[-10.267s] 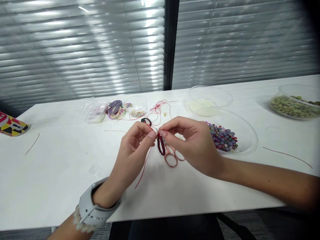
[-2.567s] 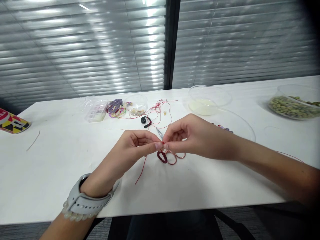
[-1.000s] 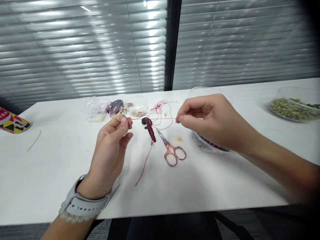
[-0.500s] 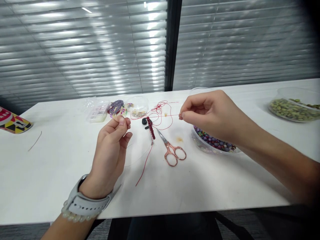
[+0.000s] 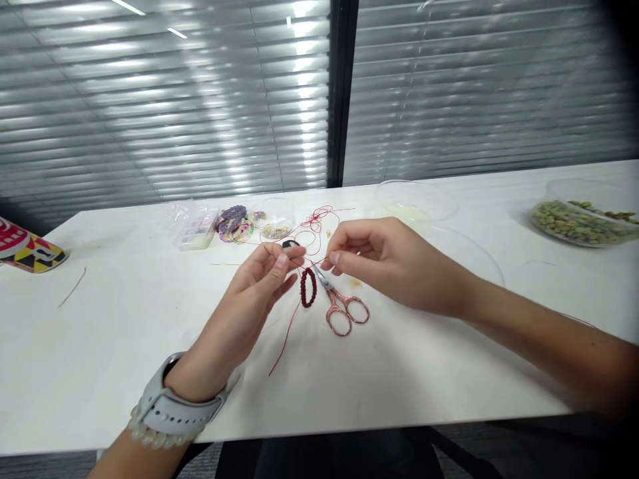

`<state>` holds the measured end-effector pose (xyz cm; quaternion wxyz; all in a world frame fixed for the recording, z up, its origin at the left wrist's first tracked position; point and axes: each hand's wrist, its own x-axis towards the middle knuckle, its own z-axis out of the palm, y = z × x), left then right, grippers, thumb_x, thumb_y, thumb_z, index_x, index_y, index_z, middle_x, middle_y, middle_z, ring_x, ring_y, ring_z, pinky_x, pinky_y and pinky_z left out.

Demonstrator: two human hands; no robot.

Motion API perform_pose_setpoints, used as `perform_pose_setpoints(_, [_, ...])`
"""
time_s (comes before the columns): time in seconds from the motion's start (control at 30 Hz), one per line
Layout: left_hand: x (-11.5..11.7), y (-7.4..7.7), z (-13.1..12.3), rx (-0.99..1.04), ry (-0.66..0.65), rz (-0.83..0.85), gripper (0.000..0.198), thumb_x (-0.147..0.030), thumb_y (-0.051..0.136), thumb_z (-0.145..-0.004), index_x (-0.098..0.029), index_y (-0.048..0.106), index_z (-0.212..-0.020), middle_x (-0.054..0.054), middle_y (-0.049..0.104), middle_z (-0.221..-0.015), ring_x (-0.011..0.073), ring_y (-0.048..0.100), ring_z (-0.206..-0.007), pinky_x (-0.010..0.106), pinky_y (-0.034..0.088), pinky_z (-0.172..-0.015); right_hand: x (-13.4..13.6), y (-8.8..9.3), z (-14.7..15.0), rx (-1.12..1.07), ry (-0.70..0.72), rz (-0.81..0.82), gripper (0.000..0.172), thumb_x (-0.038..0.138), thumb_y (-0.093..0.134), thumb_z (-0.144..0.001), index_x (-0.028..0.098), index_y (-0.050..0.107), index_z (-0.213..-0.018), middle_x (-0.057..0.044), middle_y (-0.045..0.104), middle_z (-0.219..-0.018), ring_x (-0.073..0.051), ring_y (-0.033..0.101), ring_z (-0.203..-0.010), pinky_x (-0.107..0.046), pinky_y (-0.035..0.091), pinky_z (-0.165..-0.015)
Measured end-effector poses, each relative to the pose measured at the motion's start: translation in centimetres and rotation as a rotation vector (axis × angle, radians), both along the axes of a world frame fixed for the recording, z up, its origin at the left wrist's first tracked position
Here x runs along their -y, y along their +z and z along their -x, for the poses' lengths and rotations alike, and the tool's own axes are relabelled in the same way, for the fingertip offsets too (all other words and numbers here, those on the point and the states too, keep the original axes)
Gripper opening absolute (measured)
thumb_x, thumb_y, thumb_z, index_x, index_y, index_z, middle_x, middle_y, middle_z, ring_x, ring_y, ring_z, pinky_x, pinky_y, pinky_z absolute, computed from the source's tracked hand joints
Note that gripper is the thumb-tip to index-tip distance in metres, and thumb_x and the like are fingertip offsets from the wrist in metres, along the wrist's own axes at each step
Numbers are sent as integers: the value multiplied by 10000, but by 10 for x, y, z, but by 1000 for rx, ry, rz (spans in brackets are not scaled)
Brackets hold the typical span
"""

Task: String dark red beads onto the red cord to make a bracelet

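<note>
My left hand (image 5: 244, 303) pinches a thin red thread, thumb against fingers, with a grey watch (image 5: 174, 409) and a pale bead bracelet (image 5: 154, 436) on that wrist. Close by on the right, my right hand (image 5: 399, 266) pinches the red thread too. Between and just below the fingertips hangs a small loop of dark red beads (image 5: 303, 291). A loose red thread tail (image 5: 286, 338) trails down from it. Scissors with rose-gold handles (image 5: 343, 301) lie beside the loop, their tips near my right fingers. A black object (image 5: 291, 245) is partly hidden behind my left fingers.
Tangled red thread (image 5: 319, 216) lies farther back. Behind my left hand are a plastic box (image 5: 194, 234), purple beads (image 5: 233, 219) and a clear dish (image 5: 277, 229). A container of green pieces (image 5: 574, 225) stands right; a patterned can (image 5: 30, 247) lies left.
My hands have come together from wide apart, mostly by my right hand moving left. The bead strand now hangs as an open loop. My right hand and forearm now hide the bead bowl's contents.
</note>
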<state>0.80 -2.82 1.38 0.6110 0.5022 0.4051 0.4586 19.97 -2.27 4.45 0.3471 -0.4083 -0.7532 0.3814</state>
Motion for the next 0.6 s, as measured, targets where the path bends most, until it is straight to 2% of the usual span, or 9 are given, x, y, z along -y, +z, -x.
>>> perform_pose_setpoints(0.13, [0, -3, -1, 60, -199, 201, 186, -396, 477, -913, -235, 539, -844, 28, 608, -1086, 180, 578, -948, 368, 435, -861, 2, -4, 7, -176, 89, 184, 108, 200, 495, -867, 169, 571, -797, 5, 621, -740, -81, 561, -599, -244, 479, -596])
perform_pose_setpoints(0.27, [-4, -6, -2, 121, -319, 356, 383, -530, 377, -908, -238, 588, -1037, 88, 603, -1147, 232, 580, -1031, 422, 416, -925, 3, -5, 13, -294, 101, 279, 112, 222, 475, -889, 168, 550, -825, 13, 596, -745, -55, 524, -518, -201, 433, -471])
perform_pose_setpoints(0.33, [-5, -5, -2, 168, -378, 428, 457, -580, 358, -891, -220, 597, -1041, 109, 609, -1159, 250, 587, -1049, 430, 410, -939, 3, -5, 15, -323, 89, 307, 108, 238, 474, -892, 173, 547, -845, 11, 594, -770, -61, 535, -535, -192, 427, -451])
perform_pose_setpoints(0.47, [-5, -3, -2, 208, -428, 515, 456, -577, 386, -883, -195, 614, -985, 110, 645, -1075, 223, 621, -961, 397, 445, -900, 2, -9, 15, -267, 39, 212, 128, 253, 481, -890, 170, 567, -844, -2, 595, -791, -102, 571, -677, -222, 467, -550])
perform_pose_setpoints(0.6, [-4, -4, -2, 174, -431, 475, 377, -497, 433, -901, -189, 637, -977, 82, 662, -940, 166, 623, -862, 297, 481, -811, 3, -14, 16, -101, 21, 23, 148, 209, 450, -892, 182, 583, -832, -9, 613, -812, -133, 587, -760, -274, 477, -667])
